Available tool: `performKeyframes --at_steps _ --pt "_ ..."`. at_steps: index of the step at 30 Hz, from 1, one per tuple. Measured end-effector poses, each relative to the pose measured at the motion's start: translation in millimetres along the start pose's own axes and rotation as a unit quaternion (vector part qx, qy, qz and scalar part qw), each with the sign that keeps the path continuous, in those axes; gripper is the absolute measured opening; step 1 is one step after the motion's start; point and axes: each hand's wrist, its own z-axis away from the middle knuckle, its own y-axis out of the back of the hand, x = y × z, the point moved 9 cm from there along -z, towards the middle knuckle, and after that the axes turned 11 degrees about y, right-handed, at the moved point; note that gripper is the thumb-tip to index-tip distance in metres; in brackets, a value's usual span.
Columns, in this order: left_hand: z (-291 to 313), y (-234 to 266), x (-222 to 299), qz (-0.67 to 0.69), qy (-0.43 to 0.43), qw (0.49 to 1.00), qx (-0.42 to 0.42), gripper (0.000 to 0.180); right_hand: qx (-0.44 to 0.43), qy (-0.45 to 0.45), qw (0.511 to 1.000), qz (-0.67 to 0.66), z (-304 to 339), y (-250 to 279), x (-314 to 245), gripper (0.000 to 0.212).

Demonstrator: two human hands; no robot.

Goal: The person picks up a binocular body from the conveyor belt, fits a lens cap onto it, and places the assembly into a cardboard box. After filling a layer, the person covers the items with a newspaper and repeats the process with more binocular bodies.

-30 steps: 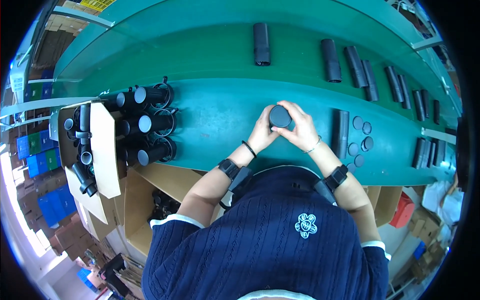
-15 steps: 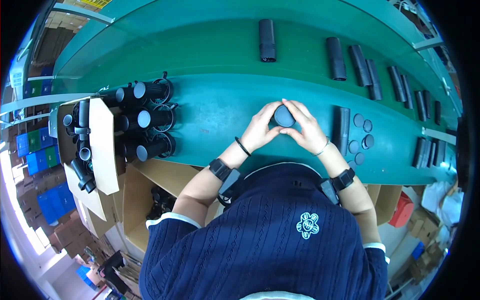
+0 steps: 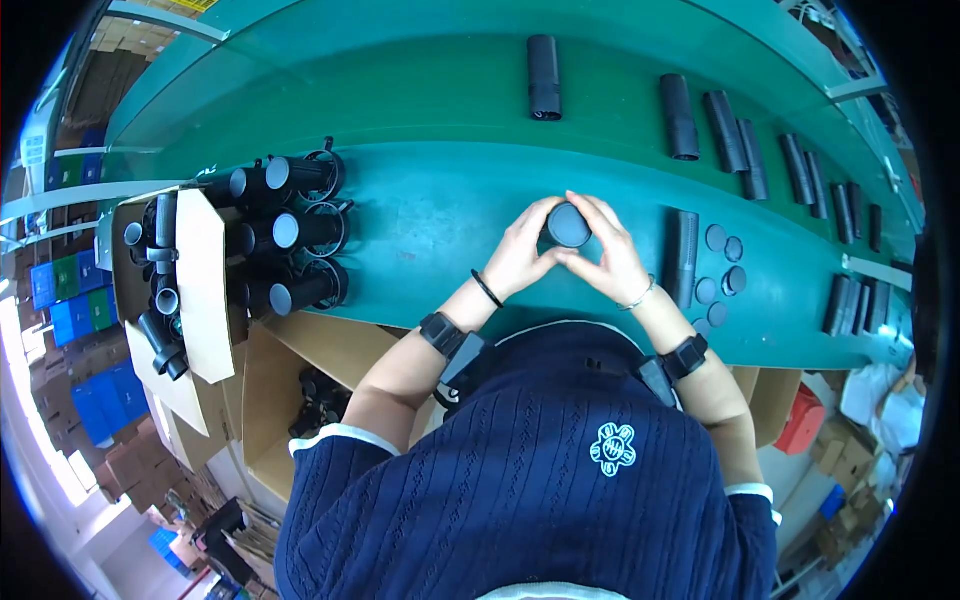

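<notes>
Your two forearms come up from the lower edge and slant inward, so that your hands meet in front of your chest, over the teal workbench (image 3: 430,235). Your left hand (image 3: 522,250) and right hand (image 3: 615,262) are both closed around a black cylinder (image 3: 568,226), which you hold between them with its round face turned up toward the camera; how far it reaches down is hidden. Your left fingers run up along its left side, your right fingers arch along its upper right, and their tips come close together at its far edge. Both thumbs point inward and meet, or nearly meet, at the near edge, so that your hands form a ring around the piece. Your elbows are bent and spread outward, with the wrists near each other. A black band (image 3: 487,289) circles your left wrist and a thin bracelet (image 3: 640,296) your right; each forearm also wears a strapped dark device. Just to the right of your right hand a ribbed black tube (image 3: 683,258) lies on the bench, with small dark discs (image 3: 716,238) beside it. Well to your left, black tubes with ring fittings (image 3: 305,231) lie in a group beside an open carton (image 3: 204,290).
</notes>
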Motion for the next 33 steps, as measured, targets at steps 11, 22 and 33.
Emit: performKeyframes --at_steps 11,22,33 --pt "-98 44 -101 0.239 0.233 0.938 0.091 0.065 0.065 -0.359 0.864 0.345 91 108 117 0.078" --pt "-197 153 -179 -0.343 0.292 0.88 0.15 0.083 0.111 -0.233 0.956 -0.14 73 59 100 0.077" --pt "-41 -35 1 0.098 0.011 0.99 -0.097 0.069 0.121 -0.238 0.927 -0.262 43 6 93 0.067"
